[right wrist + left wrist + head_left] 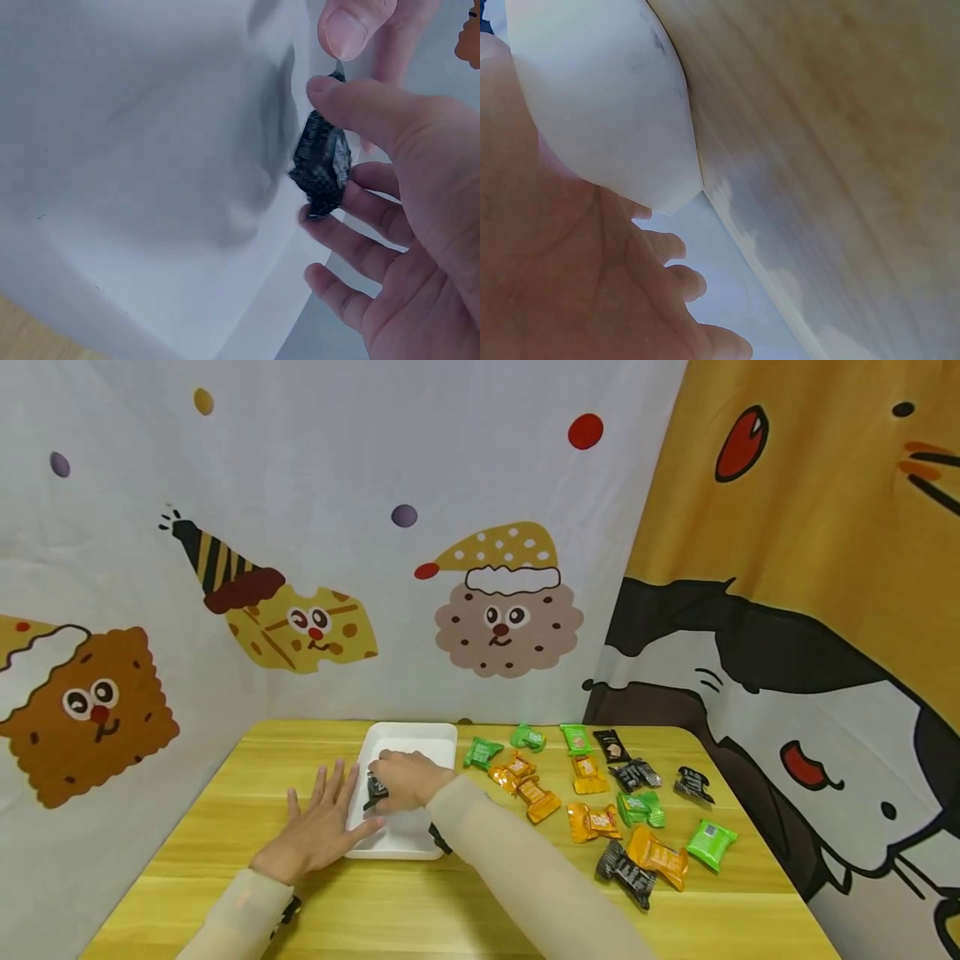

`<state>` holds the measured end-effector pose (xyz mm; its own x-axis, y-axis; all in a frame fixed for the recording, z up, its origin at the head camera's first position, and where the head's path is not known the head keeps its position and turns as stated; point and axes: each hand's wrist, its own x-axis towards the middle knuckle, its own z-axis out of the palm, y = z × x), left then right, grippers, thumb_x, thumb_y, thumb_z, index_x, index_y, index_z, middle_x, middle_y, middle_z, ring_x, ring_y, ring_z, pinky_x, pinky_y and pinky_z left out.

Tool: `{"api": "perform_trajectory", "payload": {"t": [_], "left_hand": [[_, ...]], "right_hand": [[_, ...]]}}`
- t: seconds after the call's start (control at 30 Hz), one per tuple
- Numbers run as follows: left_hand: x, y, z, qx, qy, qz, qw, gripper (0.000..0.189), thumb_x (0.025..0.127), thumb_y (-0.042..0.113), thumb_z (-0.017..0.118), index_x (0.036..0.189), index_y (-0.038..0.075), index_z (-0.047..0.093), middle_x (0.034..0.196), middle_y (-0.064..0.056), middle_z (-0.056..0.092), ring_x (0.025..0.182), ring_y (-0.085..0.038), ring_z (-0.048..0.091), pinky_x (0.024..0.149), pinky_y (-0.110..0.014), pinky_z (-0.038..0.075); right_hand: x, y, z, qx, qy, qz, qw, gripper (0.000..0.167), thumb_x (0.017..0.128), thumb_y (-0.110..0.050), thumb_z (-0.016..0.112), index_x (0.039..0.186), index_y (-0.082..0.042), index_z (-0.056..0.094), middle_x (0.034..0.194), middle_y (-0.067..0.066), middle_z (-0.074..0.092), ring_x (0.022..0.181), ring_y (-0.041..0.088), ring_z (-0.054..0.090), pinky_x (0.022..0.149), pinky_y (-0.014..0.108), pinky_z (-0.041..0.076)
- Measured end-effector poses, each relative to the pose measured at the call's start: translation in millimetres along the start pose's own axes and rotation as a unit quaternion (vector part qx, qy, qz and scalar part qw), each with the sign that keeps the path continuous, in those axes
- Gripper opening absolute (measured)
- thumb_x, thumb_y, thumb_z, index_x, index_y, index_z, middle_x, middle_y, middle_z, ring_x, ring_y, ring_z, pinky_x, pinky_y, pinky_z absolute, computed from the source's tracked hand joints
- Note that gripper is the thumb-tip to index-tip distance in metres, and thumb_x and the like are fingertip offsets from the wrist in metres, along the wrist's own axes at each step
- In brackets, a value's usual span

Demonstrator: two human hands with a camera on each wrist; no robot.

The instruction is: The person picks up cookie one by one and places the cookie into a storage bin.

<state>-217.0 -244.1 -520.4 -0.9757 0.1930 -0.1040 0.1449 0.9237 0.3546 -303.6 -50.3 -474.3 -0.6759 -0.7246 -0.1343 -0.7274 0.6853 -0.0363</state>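
A white rectangular tray (401,842) sits on the table. Over it, my right hand (408,779) holds a small black wrapped candy (376,788) near the tray's left side. In the right wrist view, thumb and fingers hold the black wrapper (322,161) by its ends, just above the white tray surface (172,202). My left hand (318,827) lies flat with fingers spread at the tray's left edge, its thumb reaching over the rim. From the left wrist, the palm (577,255) and the tray's white side (615,97) show.
Wrapped candies lie scattered right of the tray: green ones such as the bright packet (711,844), orange ones like the near packet (657,857), and black ones including the striped packet (627,874). Behind the wooden table (202,843) hangs a cartoon-printed cloth (337,460).
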Motion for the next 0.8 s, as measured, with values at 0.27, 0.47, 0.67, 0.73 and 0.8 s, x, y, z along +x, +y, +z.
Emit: {"api": "perform_trajectory", "payload": {"t": [0.27,0.47,0.67,0.73,0.8], "left_hand": [[-0.6,-0.3,1.2,-0.005,-0.001,0.0,1.0,0.117,0.11,0.08,0.059,0.188,0.009,0.009,0.195,-0.026,-0.008,0.18,-0.062,-0.007,0.126,-0.102,-0.008],[1.1,-2.3,1.7,-0.002,0.003,0.002,1.0,0.116,0.11,0.079,0.059,0.188,0.008,0.009,0.195,-0.026,-0.006,0.179,-0.063,-0.005,0.125,-0.102,-0.007],[2.0,-1.8,1.3,0.001,0.006,0.001,1.0,0.116,0.11,0.08,0.059,0.189,0.009,0.01,0.196,-0.027,-0.003,0.179,-0.063,-0.003,0.127,-0.102,-0.004],[2.1,-1.3,0.8,0.001,0.007,0.001,1.0,0.116,0.11,0.08,0.06,0.188,0.009,0.01,0.195,-0.028,-0.003,0.179,-0.063,-0.003,0.127,-0.102,-0.004],[1.9,-0.6,1.2,0.003,0.009,0.001,1.0,0.116,0.11,0.079,0.06,0.188,0.009,0.011,0.195,-0.027,-0.003,0.179,-0.063,-0.003,0.127,-0.102,-0.003]], "right_hand": [[-5.8,-1.8,-1.3,-0.015,0.017,-0.011,0.9997,0.071,0.108,-0.048,0.085,0.169,-0.019,0.063,0.16,0.002,0.07,0.135,0.013,0.074,0.118,0.032,0.064],[-18.0,3.8,-4.2,-0.027,0.033,-0.024,0.9988,0.065,0.11,-0.047,0.083,0.166,-0.019,0.066,0.152,0.003,0.075,0.124,0.015,0.078,0.111,0.033,0.067],[-38.8,16.4,-0.3,-0.02,0.042,-0.028,0.9985,0.059,0.111,-0.043,0.082,0.163,-0.018,0.069,0.15,0.004,0.077,0.125,0.017,0.078,0.113,0.036,0.067],[-47.7,20.7,2.2,-0.024,0.047,-0.031,0.9981,0.058,0.111,-0.042,0.081,0.163,-0.018,0.07,0.151,0.004,0.077,0.127,0.018,0.078,0.115,0.036,0.066],[-57.4,24.6,4.1,-0.031,0.054,-0.033,0.9975,0.058,0.112,-0.042,0.08,0.163,-0.017,0.07,0.152,0.005,0.077,0.129,0.019,0.078,0.117,0.036,0.065]]}}
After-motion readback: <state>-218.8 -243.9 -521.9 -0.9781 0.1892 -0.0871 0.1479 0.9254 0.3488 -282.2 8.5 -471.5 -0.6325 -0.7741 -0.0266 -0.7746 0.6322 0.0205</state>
